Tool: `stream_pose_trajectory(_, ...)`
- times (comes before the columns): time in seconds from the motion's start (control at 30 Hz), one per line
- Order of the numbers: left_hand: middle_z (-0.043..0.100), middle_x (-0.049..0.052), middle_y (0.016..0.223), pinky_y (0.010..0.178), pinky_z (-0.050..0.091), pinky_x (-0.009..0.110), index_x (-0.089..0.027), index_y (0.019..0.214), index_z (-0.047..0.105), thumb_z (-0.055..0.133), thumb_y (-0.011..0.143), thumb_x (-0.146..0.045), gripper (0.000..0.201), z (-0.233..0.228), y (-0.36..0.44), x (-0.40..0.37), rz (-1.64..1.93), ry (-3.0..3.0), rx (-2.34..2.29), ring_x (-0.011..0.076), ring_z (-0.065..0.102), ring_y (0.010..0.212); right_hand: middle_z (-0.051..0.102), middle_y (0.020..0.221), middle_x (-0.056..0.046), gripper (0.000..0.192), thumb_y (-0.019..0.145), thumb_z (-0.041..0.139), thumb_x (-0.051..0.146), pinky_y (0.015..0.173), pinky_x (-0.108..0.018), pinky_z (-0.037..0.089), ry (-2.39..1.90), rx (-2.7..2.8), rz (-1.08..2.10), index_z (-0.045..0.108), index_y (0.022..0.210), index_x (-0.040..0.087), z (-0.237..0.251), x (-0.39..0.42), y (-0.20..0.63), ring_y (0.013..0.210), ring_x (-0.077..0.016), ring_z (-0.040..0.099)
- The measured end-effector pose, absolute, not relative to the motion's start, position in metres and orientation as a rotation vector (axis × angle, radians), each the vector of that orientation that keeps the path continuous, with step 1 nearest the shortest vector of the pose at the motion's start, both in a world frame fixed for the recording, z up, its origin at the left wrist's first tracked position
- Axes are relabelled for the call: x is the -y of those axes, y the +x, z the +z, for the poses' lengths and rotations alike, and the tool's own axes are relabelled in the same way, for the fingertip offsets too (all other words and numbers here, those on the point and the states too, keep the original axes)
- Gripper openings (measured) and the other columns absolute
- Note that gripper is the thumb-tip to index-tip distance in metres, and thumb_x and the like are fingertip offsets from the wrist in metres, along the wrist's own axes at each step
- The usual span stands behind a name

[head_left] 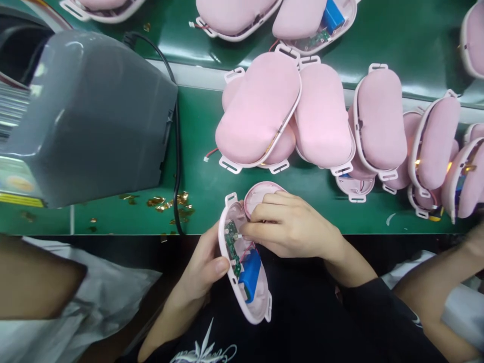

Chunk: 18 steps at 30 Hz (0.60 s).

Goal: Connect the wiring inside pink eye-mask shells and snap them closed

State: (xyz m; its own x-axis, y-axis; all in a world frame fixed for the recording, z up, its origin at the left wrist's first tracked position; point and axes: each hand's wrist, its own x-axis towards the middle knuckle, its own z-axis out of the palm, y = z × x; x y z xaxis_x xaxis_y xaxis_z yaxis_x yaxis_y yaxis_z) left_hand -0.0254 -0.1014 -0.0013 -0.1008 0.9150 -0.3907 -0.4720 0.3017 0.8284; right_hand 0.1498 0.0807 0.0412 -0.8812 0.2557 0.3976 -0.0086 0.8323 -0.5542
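My left hand (206, 267) grips the rim of an open pink plastic housing (260, 313), tilted up at the table's front edge. Inside it sit a green circuit board (232, 247) and a blue battery pack (250, 275), with thin red wires between them. Over the housing's upper part, my right hand (283, 224) has its fingers pinched together near the board's white connector. Whatever is between those fingertips is hidden. Partly covered by my right fingers is a rounded pink cover (260, 194) behind the housing.
A grey machine (102, 116) stands at left, its black cable (177, 166) beside gold foil scraps (162, 203). Several pink housings (260, 106) lie stacked behind my hands and along the right. Other people's arms show at left (38, 277) and right (434, 287).
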Motion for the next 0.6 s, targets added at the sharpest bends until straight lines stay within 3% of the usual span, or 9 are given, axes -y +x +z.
stream_pose_trajectory(0.13, 0.074, 0.015, 0.147, 0.119, 0.057, 0.053, -0.023, 0.163, 0.057, 0.082, 0.087, -0.065, 0.090, 0.001, -0.026, 0.100, 1.271, 0.515, -1.103, 0.0447, 0.068, 0.138, 0.074, 0.091, 0.000, 0.019, 0.111, 0.061, 0.015, 0.080, -0.033, 0.049, -0.174, 2.559, 0.799, 0.078, 0.103, 0.021, 0.039, -0.079, 0.149, 0.087, -0.0162, 0.059)
stream_pose_trajectory(0.3, 0.075, 0.016, 0.146, 0.127, 0.051, 0.057, -0.018, 0.154, 0.067, 0.090, 0.080, -0.064, 0.090, 0.017, -0.026, 0.089, 1.176, 0.505, -1.172, 0.0476, 0.066, 0.141, 0.076, 0.094, -0.001, 0.020, 0.111, 0.061, 0.014, 0.085, -0.032, 0.052, -0.142, 2.520, 0.845, 0.077, 0.101, 0.020, 0.039, -0.082, 0.148, 0.090, -0.0168, 0.061)
stream_pose_trajectory(0.47, 0.081, 0.012, 0.132, 0.106, 0.067, 0.056, -0.021, 0.148, 0.073, 0.096, 0.077, -0.058, 0.084, 0.028, -0.027, 0.077, 1.092, 0.444, -1.178, 0.0460, 0.075, 0.123, 0.077, 0.097, -0.002, 0.016, 0.110, 0.064, 0.014, 0.085, -0.031, 0.054, -0.170, 2.513, 0.890, 0.078, 0.103, 0.019, 0.034, -0.080, 0.148, 0.089, -0.0165, 0.062)
stream_pose_trajectory(0.6, 0.080, 0.013, 0.134, 0.100, 0.069, 0.052, -0.019, 0.144, 0.075, 0.097, 0.075, -0.059, 0.083, 0.027, -0.024, 0.077, 1.102, 0.422, -1.190, 0.0440, 0.076, 0.121, 0.078, 0.097, -0.002, 0.017, 0.110, 0.064, 0.013, 0.089, -0.032, 0.057, -0.220, 2.479, 0.920, 0.078, 0.101, 0.018, 0.030, -0.075, 0.144, 0.092, -0.0170, 0.066)
